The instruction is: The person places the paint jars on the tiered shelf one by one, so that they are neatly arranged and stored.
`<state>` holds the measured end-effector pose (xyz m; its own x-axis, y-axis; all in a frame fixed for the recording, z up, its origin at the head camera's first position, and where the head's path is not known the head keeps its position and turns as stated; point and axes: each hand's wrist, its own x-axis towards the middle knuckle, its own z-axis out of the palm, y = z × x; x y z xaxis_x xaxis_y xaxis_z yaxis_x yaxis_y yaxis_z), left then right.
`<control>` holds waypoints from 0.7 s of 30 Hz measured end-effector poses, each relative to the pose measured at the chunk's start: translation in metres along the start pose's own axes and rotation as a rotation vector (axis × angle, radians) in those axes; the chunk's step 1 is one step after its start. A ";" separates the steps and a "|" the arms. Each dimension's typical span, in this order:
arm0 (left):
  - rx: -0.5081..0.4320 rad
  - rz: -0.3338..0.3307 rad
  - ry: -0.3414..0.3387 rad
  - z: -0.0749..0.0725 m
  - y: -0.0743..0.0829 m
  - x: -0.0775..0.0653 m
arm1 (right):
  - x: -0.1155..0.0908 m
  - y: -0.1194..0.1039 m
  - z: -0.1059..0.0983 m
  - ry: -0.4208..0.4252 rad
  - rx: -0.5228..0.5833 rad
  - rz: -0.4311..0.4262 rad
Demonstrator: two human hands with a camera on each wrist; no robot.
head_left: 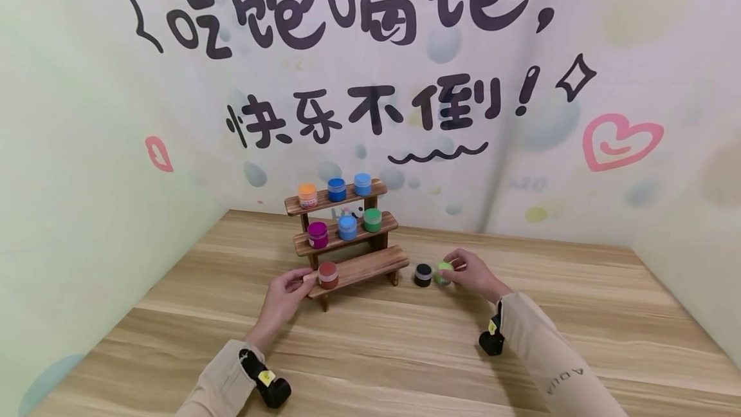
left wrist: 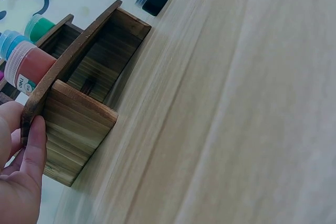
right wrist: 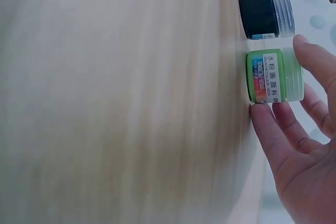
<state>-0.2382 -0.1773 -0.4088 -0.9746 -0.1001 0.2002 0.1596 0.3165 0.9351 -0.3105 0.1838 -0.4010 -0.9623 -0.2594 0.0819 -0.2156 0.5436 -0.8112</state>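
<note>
At the left end of the stepped wooden display stand (head_left: 365, 267), my left hand (head_left: 285, 295) pinches the lowest shelf board between thumb and fingers. Close to those fingers, a red-brown paint jar (head_left: 328, 276) sits on that board. My right hand (head_left: 470, 273) holds a light green paint jar (right wrist: 268, 77) at the table, thumb by the clear lid and fingers along the opposite side. A black paint jar (head_left: 423, 275) stands between the green one and the stand's right end. Its label and the green jar's label show in the right wrist view.
On the middle shelf are purple (head_left: 318, 235), light blue (head_left: 347, 228) and green (head_left: 373, 220) jars. The top shelf carries orange (head_left: 308, 196), dark blue (head_left: 336, 190) and light blue (head_left: 362, 185) jars. Behind the wood-grain table (head_left: 393, 352) hangs a printed backdrop (head_left: 417, 204).
</note>
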 end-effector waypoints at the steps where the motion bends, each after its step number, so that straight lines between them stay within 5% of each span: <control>1: 0.000 0.001 0.000 0.000 0.000 0.000 | -0.001 0.000 0.000 0.000 -0.005 0.011; 13: 0.012 -0.006 -0.002 0.000 0.001 0.001 | -0.008 -0.001 0.000 -0.039 -0.073 0.014; 21: 0.013 -0.003 -0.004 -0.001 0.001 0.000 | -0.010 0.000 -0.003 -0.119 0.032 -0.091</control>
<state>-0.2379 -0.1774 -0.4076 -0.9757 -0.0975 0.1962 0.1545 0.3286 0.9317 -0.3014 0.1888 -0.3999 -0.9121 -0.4005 0.0882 -0.2940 0.4887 -0.8215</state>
